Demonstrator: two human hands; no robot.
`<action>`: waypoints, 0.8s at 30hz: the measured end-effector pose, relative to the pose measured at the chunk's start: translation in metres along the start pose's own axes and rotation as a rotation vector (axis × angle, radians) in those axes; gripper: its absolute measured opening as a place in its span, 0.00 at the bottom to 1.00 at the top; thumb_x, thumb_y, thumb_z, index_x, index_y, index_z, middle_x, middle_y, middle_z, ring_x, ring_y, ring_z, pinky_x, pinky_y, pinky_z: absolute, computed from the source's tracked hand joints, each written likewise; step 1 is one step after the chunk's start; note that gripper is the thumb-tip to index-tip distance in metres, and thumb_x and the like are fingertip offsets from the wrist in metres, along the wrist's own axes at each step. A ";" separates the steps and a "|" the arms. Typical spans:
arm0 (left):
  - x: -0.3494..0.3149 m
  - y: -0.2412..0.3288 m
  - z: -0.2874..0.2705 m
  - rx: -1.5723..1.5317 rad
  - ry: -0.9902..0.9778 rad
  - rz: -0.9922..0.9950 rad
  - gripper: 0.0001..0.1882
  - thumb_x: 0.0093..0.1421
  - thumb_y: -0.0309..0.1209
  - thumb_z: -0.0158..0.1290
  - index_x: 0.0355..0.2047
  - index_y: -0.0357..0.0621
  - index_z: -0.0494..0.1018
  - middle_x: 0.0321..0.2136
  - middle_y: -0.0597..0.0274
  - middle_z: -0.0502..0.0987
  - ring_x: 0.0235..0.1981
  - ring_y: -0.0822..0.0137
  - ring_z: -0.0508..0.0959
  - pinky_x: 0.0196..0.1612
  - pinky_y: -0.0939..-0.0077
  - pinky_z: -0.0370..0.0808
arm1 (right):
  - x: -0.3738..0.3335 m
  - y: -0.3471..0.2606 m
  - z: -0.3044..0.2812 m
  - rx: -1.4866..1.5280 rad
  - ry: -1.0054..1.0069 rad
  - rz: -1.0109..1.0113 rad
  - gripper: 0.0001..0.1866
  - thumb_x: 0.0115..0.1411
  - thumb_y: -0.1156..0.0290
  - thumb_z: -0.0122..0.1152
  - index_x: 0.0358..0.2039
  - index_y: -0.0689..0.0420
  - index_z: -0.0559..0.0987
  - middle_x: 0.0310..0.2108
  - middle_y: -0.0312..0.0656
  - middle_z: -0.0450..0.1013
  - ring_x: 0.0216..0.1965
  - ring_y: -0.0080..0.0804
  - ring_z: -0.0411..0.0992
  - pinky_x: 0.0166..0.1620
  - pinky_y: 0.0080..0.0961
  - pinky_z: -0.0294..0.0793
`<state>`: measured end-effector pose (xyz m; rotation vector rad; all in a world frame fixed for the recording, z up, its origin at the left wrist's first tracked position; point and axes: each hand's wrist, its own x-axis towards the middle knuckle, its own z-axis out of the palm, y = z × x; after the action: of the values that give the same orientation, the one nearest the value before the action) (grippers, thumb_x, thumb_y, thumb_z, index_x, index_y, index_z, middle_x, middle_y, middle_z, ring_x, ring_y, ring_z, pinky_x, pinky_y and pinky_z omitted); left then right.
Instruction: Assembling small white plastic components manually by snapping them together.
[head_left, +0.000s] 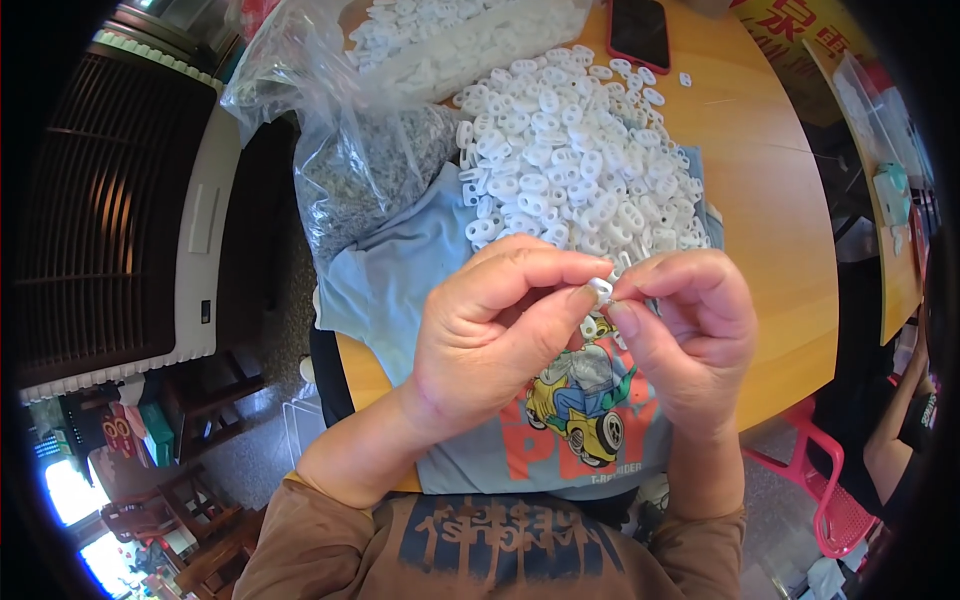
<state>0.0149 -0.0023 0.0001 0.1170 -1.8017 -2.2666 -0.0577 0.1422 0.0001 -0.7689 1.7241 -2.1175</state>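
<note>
Between the thumb and forefinger of my left hand (510, 330) is a small white plastic piece (600, 290) with holes in it. My right hand (695, 325) is pinched close against the same piece; whatever lies between its fingertips is too small to make out. Just beyond both hands spreads a large heap of similar white two-holed plastic pieces (560, 150). They lie on a grey-blue printed T-shirt (390, 270) laid over the wooden table (775, 210). A few more pieces show beneath my fingers.
A clear plastic bag (375, 150) full of small grey parts stands left of the heap. Behind it is a translucent tub (480, 45) of white pieces. A red-cased phone (638, 35) lies at the far edge. On the right are a pink chair (825, 480) and another person's arm (895, 440).
</note>
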 end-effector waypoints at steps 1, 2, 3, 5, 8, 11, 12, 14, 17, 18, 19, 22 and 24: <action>0.000 0.000 0.000 -0.002 0.000 -0.002 0.10 0.54 0.19 0.49 0.38 0.36 0.72 0.30 0.63 0.69 0.24 0.78 0.72 0.26 0.89 0.69 | 0.000 0.001 0.001 -0.012 0.016 0.001 0.12 0.44 0.88 0.58 0.30 0.63 0.71 0.29 0.39 0.68 0.31 0.23 0.69 0.36 0.16 0.68; 0.000 0.001 0.000 0.024 -0.009 -0.004 0.11 0.54 0.17 0.46 0.38 0.34 0.71 0.31 0.61 0.69 0.25 0.76 0.72 0.27 0.87 0.69 | 0.000 0.001 0.001 -0.021 0.030 0.001 0.11 0.44 0.88 0.58 0.30 0.63 0.71 0.29 0.39 0.69 0.31 0.22 0.69 0.35 0.16 0.68; 0.000 0.001 0.000 0.049 -0.019 -0.006 0.11 0.54 0.15 0.44 0.37 0.33 0.71 0.31 0.59 0.68 0.25 0.74 0.73 0.28 0.85 0.70 | 0.000 0.002 0.000 -0.018 0.030 0.002 0.11 0.44 0.88 0.58 0.30 0.63 0.71 0.29 0.39 0.69 0.31 0.22 0.69 0.35 0.16 0.68; 0.000 0.000 -0.002 0.122 -0.016 0.009 0.11 0.54 0.15 0.44 0.37 0.33 0.71 0.31 0.59 0.68 0.25 0.74 0.72 0.28 0.85 0.70 | 0.001 0.003 -0.001 -0.189 0.037 -0.117 0.11 0.43 0.87 0.59 0.28 0.62 0.72 0.26 0.39 0.70 0.28 0.24 0.70 0.33 0.17 0.69; 0.000 -0.002 -0.002 0.229 -0.012 0.051 0.11 0.53 0.14 0.44 0.37 0.33 0.71 0.31 0.60 0.68 0.24 0.74 0.72 0.27 0.86 0.70 | 0.003 0.006 0.001 -0.282 0.037 -0.248 0.10 0.43 0.86 0.60 0.26 0.61 0.72 0.25 0.39 0.71 0.26 0.26 0.71 0.30 0.18 0.69; 0.001 -0.003 -0.001 0.279 -0.017 0.085 0.11 0.53 0.14 0.44 0.36 0.33 0.71 0.30 0.60 0.68 0.24 0.75 0.72 0.26 0.86 0.70 | 0.004 0.007 0.000 -0.317 0.020 -0.278 0.10 0.42 0.86 0.60 0.26 0.61 0.72 0.24 0.40 0.71 0.25 0.27 0.71 0.29 0.19 0.69; 0.001 -0.003 -0.001 0.292 -0.026 0.095 0.11 0.53 0.14 0.45 0.36 0.33 0.71 0.30 0.60 0.68 0.24 0.75 0.72 0.26 0.86 0.70 | 0.003 0.008 0.000 -0.317 0.020 -0.276 0.10 0.42 0.86 0.60 0.26 0.61 0.72 0.24 0.40 0.71 0.25 0.27 0.71 0.29 0.19 0.69; 0.001 -0.004 0.001 0.256 0.019 0.073 0.10 0.52 0.16 0.48 0.35 0.35 0.72 0.27 0.62 0.69 0.24 0.76 0.71 0.26 0.86 0.68 | 0.002 0.009 0.001 -0.325 0.025 -0.230 0.10 0.43 0.85 0.60 0.27 0.61 0.72 0.24 0.39 0.71 0.26 0.26 0.70 0.29 0.18 0.69; 0.000 -0.004 0.004 0.121 0.068 -0.014 0.09 0.52 0.19 0.50 0.35 0.37 0.72 0.24 0.65 0.70 0.24 0.77 0.70 0.27 0.87 0.67 | 0.001 0.009 0.003 -0.246 0.073 -0.122 0.09 0.45 0.85 0.59 0.28 0.61 0.72 0.25 0.38 0.70 0.26 0.24 0.70 0.30 0.17 0.69; 0.000 -0.004 0.004 0.021 0.071 -0.079 0.08 0.54 0.19 0.49 0.36 0.37 0.72 0.24 0.66 0.70 0.24 0.79 0.70 0.27 0.88 0.68 | 0.001 0.009 0.003 -0.246 0.073 -0.122 0.09 0.45 0.85 0.59 0.28 0.61 0.72 0.25 0.38 0.70 0.26 0.24 0.70 0.30 0.17 0.69; 0.001 -0.004 0.005 0.021 0.070 -0.079 0.08 0.54 0.19 0.49 0.36 0.37 0.72 0.24 0.66 0.70 0.24 0.79 0.70 0.27 0.88 0.68 | 0.002 0.009 0.003 -0.222 0.079 -0.106 0.10 0.45 0.85 0.59 0.29 0.61 0.72 0.26 0.38 0.70 0.27 0.23 0.70 0.31 0.17 0.68; 0.000 -0.003 0.006 -0.119 0.071 -0.139 0.08 0.56 0.21 0.48 0.37 0.36 0.70 0.26 0.66 0.71 0.24 0.80 0.70 0.27 0.89 0.68 | 0.001 0.006 0.006 -0.174 0.090 -0.059 0.10 0.46 0.85 0.59 0.30 0.62 0.72 0.26 0.38 0.70 0.28 0.21 0.69 0.32 0.16 0.68; 0.000 -0.003 0.005 -0.192 0.063 -0.147 0.09 0.57 0.22 0.47 0.39 0.36 0.69 0.28 0.65 0.72 0.25 0.80 0.71 0.28 0.89 0.69 | 0.001 0.003 0.007 -0.148 0.090 -0.029 0.10 0.46 0.85 0.59 0.31 0.62 0.72 0.27 0.38 0.70 0.28 0.21 0.69 0.33 0.16 0.68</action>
<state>0.0136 0.0033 -0.0015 0.2905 -1.5820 -2.4937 -0.0550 0.1347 -0.0019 -0.7519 1.9465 -2.0910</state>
